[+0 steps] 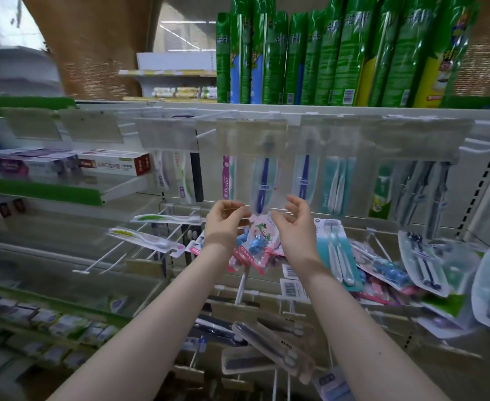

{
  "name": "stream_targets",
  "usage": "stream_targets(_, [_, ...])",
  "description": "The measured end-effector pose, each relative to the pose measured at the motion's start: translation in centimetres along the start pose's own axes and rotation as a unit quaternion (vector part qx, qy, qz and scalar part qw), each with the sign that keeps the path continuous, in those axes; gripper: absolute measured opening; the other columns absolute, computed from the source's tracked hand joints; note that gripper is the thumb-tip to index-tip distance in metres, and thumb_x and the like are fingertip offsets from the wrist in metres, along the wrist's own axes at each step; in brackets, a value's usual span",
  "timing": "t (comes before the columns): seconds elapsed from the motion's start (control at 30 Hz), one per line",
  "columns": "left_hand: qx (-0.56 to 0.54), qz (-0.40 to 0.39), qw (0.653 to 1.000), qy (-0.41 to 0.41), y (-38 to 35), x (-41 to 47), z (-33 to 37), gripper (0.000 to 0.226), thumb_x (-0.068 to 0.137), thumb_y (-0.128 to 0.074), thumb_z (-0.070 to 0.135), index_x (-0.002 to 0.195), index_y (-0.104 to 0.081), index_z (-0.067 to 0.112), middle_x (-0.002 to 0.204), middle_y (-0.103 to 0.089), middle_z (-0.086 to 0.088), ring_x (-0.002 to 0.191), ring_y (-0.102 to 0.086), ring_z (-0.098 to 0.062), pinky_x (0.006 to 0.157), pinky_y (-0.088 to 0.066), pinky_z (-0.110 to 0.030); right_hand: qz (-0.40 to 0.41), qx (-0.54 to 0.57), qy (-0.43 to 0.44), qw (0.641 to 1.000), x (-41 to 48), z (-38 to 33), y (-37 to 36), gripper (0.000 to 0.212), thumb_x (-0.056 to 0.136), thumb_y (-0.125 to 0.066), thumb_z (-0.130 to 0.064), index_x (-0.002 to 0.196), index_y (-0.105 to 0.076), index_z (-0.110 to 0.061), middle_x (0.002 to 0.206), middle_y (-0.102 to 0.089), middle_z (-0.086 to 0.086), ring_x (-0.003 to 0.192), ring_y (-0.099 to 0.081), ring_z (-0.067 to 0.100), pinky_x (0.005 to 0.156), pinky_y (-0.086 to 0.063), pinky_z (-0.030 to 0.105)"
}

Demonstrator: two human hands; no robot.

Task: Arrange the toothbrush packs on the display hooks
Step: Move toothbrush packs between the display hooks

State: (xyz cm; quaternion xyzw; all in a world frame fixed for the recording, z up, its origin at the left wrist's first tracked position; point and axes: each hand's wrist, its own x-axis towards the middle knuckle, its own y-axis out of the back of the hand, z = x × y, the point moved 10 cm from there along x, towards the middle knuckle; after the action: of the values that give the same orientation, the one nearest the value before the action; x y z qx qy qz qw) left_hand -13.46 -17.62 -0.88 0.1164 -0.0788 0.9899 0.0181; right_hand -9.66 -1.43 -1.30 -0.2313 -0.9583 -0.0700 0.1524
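Observation:
A pink children's toothbrush pack (260, 241) with a blue figure hangs in the middle row, in front of other pink packs. My left hand (223, 222) pinches its upper left corner with thumb and fingers. My right hand (295, 224) is held at the pack's upper right corner with curled, spread fingers; it grips nothing that I can see. Just above both hands a clear pack with a dark blue toothbrush (263, 180) hangs from the top row of display hooks (209, 133). Bare white hooks (113, 256) stick out at the left.
A teal two-brush pack (337, 250) and grey brush packs (424, 261) hang tilted on the right. Two green-brush packs (145, 237) lie across hooks on the left. Green spray cans (333, 53) stand on the top shelf, toothpaste boxes (73, 164) at left, dark packs (269, 347) below.

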Motion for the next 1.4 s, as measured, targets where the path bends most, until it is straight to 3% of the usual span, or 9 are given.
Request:
stream_targets(0.2, [0.028, -0.033, 0.999, -0.001, -0.7, 3.0, -0.5, 0.004, 0.093, -0.054, 0.012, 0.092, -0.054, 0.016, 0.095, -0.064, -0.006, 0.086, -0.062, -0.017, 0.076, -0.051, -0.028, 0.019, -0.038, -0.014, 0.999, 1.9, 0.8, -1.1, 0.061, 0.087, -0.066, -0.029, 0.138, -0.033, -0.024, 0.142, -0.041, 0.002, 0.125, -0.046, 0.02, 0.097, -0.042, 0.033])
stream_targets(0.3, [0.049, -0.041, 0.998, -0.017, -1.1, 5.5, -0.7, 0.007, 0.091, -0.057, 0.01, 0.091, -0.054, 0.016, 0.094, -0.061, -0.006, 0.087, -0.06, -0.022, 0.08, -0.05, -0.034, 0.038, -0.052, -0.039, 0.997, 3.6, 1.5, -1.5, 0.069, 0.085, -0.068, -0.029, 0.141, -0.029, -0.021, 0.145, -0.038, 0.005, 0.126, -0.044, 0.023, 0.097, -0.038, 0.032])
stream_targets(0.43, [0.11, -0.057, 0.992, -0.031, -2.0, 9.0, -1.4, 0.019, 0.088, -0.062, 0.015, 0.104, -0.052, 0.013, 0.098, -0.058, -0.001, 0.093, -0.057, -0.018, 0.077, -0.048, -0.026, 0.07, -0.052, -0.055, 0.995, 5.2, 2.2, -2.0, 0.07, 0.086, -0.066, -0.026, 0.143, -0.027, -0.018, 0.148, -0.035, 0.008, 0.127, -0.045, 0.025, 0.095, -0.039, 0.032])
stream_targets(0.6, [0.139, -0.104, 0.984, -0.032, -4.1, 12.3, -2.8, 0.046, 0.085, -0.068, 0.02, 0.124, -0.047, 0.01, 0.111, -0.051, 0.001, 0.105, -0.051, -0.016, 0.092, -0.043, -0.029, 0.097, -0.039, -0.063, 0.993, 6.3, 3.3, -2.3, 0.065, 0.086, -0.065, -0.023, 0.141, -0.031, -0.017, 0.145, -0.038, 0.008, 0.125, -0.045, 0.024, 0.105, -0.038, 0.038])
stream_targets(0.93, [0.058, -0.173, 0.983, -0.035, -6.7, 14.1, -4.1, 0.019, 0.089, -0.057, 0.002, 0.101, -0.058, 0.017, 0.09, -0.066, 0.004, 0.088, -0.063, -0.015, 0.08, -0.052, -0.025, 0.113, -0.037, -0.047, 0.992, 7.0, 3.2, -2.5, 0.056, 0.086, -0.064, -0.021, 0.135, -0.038, -0.017, 0.137, -0.047, 0.007, 0.124, -0.048, 0.021, 0.105, -0.041, 0.045])
stream_targets(1.23, [0.089, -0.152, 0.982, -0.063, -5.5, 14.1, -3.2, 0.021, 0.093, -0.051, 0.007, 0.109, -0.053, 0.02, 0.105, -0.064, -0.002, 0.101, -0.062, -0.021, 0.091, -0.051, -0.038, 0.1, -0.042, -0.039, 0.993, 7.0, 2.5, -2.3, 0.054, 0.088, -0.06, -0.018, 0.137, -0.036, -0.016, 0.138, -0.045, 0.007, 0.122, -0.048, 0.021, 0.104, -0.041, 0.044])
stream_targets(1.4, [0.092, -0.132, 0.984, -0.081, -4.7, 13.1, -2.1, 0.024, 0.096, -0.048, 0.01, 0.117, -0.045, 0.022, 0.1, -0.056, 0.009, 0.092, -0.057, -0.007, 0.085, -0.046, -0.027, 0.086, -0.033, -0.035, 0.995, 6.6, 2.1, -2.5, 0.052, 0.089, -0.059, -0.016, 0.136, -0.037, -0.016, 0.137, -0.045, 0.008, 0.119, -0.049, 0.021, 0.103, -0.042, 0.044])
